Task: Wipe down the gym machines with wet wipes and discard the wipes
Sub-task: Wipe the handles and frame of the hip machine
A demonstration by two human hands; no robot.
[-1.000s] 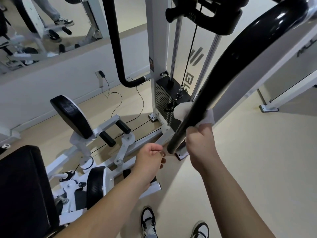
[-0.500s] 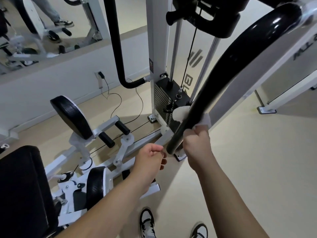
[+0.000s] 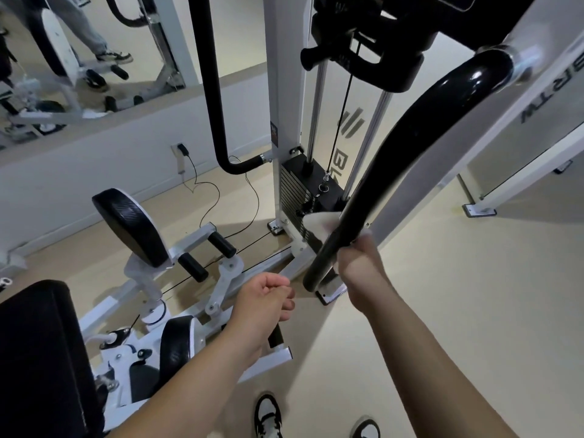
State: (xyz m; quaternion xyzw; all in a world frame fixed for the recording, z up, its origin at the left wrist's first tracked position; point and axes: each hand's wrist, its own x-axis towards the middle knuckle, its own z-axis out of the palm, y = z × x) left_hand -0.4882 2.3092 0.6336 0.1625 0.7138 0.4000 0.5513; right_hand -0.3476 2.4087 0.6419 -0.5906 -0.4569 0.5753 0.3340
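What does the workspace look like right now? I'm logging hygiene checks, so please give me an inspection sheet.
Surface: pale beige floor, no spills seen.
Job's things: white wet wipe wrapped round the curved glossy black handle bar.
Clutter: nothing seen.
Grippers: right hand closed on wipe and bar; left hand loosely curled, apparently empty, off the bar.
Cables: thin black cord trails from the wall socket across the floor.
Surroundings: white-framed weight stack, black oval pad, wall mirror.
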